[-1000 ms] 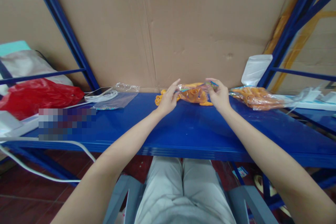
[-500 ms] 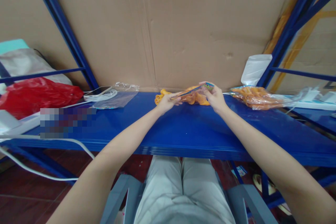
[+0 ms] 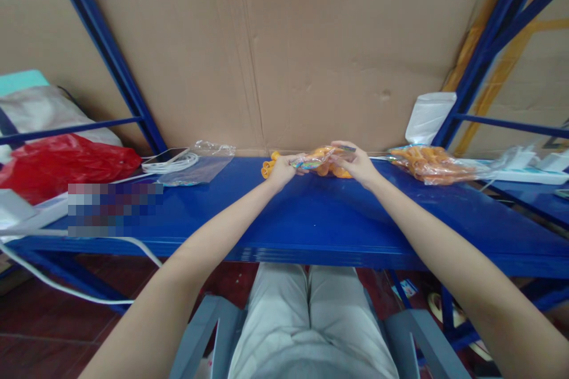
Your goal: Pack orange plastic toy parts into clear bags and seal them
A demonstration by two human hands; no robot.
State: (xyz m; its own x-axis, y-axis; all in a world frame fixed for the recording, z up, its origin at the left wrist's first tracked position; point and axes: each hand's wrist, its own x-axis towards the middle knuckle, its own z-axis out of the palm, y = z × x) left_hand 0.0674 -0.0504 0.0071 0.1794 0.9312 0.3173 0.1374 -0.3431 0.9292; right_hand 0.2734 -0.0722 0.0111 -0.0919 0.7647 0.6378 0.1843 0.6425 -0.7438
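Observation:
Between my two hands, just above the back of the blue table, is a clear plastic bag with a colourful printed strip. My left hand pinches its left end, beside the printed part. At the other end my right hand is closed on the bag, and a small dark edge shows at its fingertips. Orange plastic pieces lie in a pile behind and below the bag, partly hidden by my hands. I cannot tell whether any piece is inside the bag.
To the right lies a clear bag of orange pieces, near a white power strip. On the left are a flat clear bag, a coiled white cable and a red plastic bag. Cardboard stands behind the blue table.
The bag has turned from nearly edge-on to showing its clear face. Its colourful print, earlier by my right hand, now shows near my left hand. Both hands stay in about the same place.

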